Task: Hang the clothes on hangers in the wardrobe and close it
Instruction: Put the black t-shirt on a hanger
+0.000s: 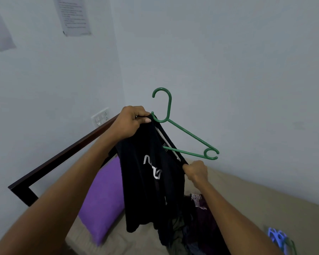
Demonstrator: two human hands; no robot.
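Up over the bed (247,196), the black T-shirt (151,181) hangs long-axis down, its top edge stretched between both hands. Left hand (131,122) has its fingers clenched on fabric and the green hanger (184,135); right hand (195,172) pinches the shirt's lower corner. The hanger tilts, hook up, bar slanting down to the right. Only one arm looks covered, so a tug could slide the shirt onto the clothes pile (197,221).

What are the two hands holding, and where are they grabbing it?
Both hold the black garment by its top edge: the left hand at one end by the green hanger, the right hand pinching the other end.
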